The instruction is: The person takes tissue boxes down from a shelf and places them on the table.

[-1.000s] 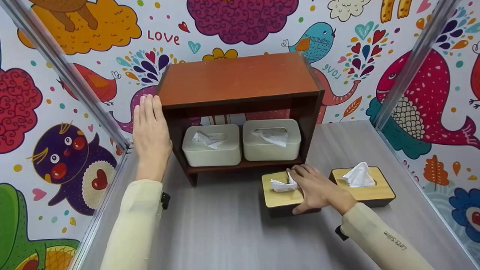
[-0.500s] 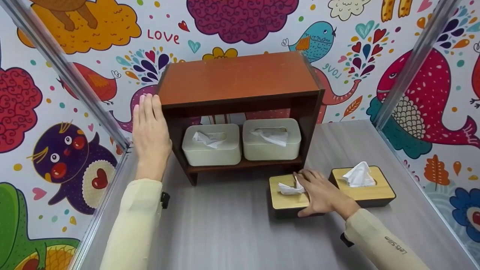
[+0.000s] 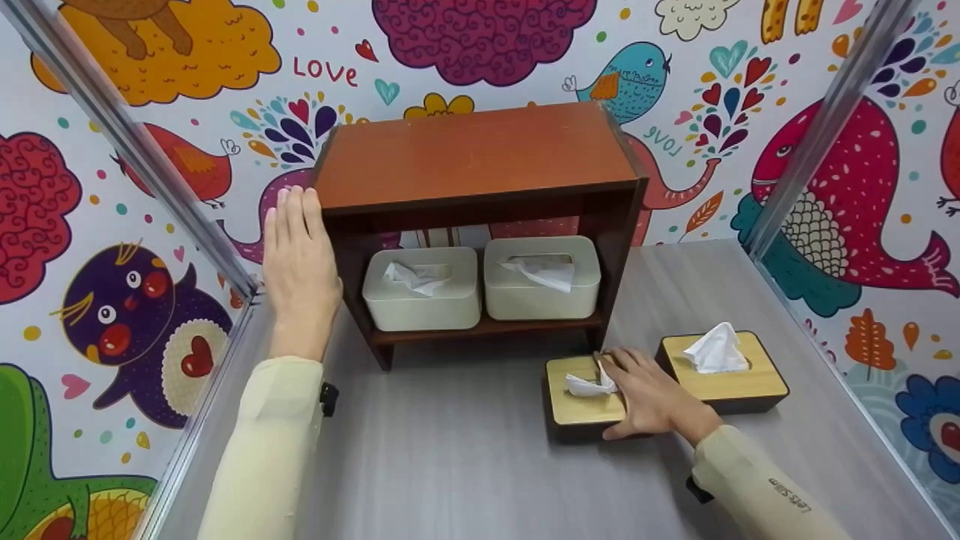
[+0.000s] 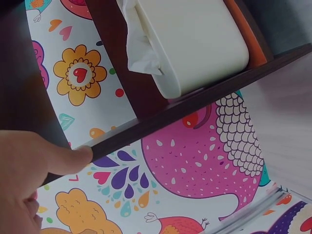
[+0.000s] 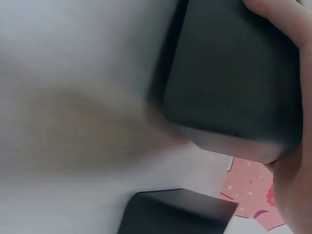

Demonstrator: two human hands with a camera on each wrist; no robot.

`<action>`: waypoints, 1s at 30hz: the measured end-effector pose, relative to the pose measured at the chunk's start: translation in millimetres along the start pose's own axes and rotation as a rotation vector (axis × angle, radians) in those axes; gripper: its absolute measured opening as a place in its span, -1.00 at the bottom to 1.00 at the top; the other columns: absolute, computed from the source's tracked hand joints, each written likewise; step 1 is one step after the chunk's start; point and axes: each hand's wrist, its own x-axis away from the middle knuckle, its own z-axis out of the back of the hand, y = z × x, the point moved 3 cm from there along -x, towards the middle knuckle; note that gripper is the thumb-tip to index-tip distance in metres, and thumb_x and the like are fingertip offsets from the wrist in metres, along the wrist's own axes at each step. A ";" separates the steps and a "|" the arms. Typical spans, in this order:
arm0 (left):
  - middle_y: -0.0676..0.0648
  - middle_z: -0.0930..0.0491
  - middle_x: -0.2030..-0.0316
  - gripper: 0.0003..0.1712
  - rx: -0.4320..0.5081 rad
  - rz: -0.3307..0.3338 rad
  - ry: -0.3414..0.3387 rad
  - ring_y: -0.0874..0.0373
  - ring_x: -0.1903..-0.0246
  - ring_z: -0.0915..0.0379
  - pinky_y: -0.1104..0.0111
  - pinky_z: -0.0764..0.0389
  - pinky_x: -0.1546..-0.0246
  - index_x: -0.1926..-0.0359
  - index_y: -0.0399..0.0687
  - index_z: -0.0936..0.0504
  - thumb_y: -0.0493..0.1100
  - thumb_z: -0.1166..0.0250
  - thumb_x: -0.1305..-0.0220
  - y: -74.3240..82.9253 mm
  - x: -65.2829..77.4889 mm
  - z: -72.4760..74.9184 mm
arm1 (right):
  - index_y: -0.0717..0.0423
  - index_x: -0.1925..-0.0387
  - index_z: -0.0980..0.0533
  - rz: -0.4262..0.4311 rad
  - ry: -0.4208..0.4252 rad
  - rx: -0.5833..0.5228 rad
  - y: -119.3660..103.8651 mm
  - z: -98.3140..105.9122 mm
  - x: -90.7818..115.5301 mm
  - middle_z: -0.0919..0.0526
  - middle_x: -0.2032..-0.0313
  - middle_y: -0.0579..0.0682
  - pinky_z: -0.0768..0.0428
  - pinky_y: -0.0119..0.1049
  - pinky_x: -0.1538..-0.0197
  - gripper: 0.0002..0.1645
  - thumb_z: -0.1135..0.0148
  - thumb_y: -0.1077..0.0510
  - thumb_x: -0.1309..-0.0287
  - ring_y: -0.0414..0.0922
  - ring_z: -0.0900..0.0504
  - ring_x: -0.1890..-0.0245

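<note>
My left hand lies with straight fingers along the left side of a small brown shelf unit; in the left wrist view its thumb is at the panel's front edge. On the lower board sit two cream tissue boxes with white tissues sticking out. My right hand grips the right end of a tissue box with a wooden top and black sides, just in front of the unit. The right wrist view shows its dark side between thumb and fingers. Whether its base touches the floor cannot be told.
A second wood-topped tissue box stands to the right of the held one. Metal rails rise at both sides. Patterned walls enclose the grey surface behind and at the sides.
My right hand has moved the wood-topped tissue box to the right and slightly toward me, away from the shelf unit. The left hand has stayed in place.
</note>
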 end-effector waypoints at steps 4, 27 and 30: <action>-0.32 0.03 -0.48 0.13 -0.002 0.000 -0.005 -0.16 -0.52 0.19 0.08 0.12 -0.56 -0.47 -0.25 0.11 -0.45 -0.37 0.05 -0.2 -0.4 -0.5 | 0.20 -0.43 -0.19 -0.004 0.010 -0.003 3.8 -4.3 2.8 -0.33 -0.31 0.34 -0.31 0.19 -0.35 0.50 -0.49 -0.51 0.52 0.29 -0.26 -0.34; -0.32 0.00 -0.47 0.11 0.000 -0.010 0.020 -0.16 -0.52 0.17 0.09 0.12 -0.56 -0.46 -0.26 0.08 -0.44 -0.37 0.05 0.4 0.6 0.8 | 0.20 -0.50 0.00 -0.023 -0.100 -0.078 6.1 -9.2 8.0 -0.08 -0.45 0.35 0.00 0.20 -0.49 0.60 -0.57 -0.41 0.50 0.31 -0.03 -0.47; -0.32 -0.01 -0.47 0.10 0.010 -0.010 0.024 -0.16 -0.52 0.17 0.09 0.10 -0.55 -0.45 -0.25 0.07 -0.45 -0.38 0.05 0.0 0.8 0.7 | 0.19 -0.50 0.01 -0.029 -0.126 -0.107 5.9 -6.2 8.0 -0.01 -0.48 0.33 0.02 0.19 -0.49 0.61 -0.59 -0.39 0.52 0.31 0.02 -0.49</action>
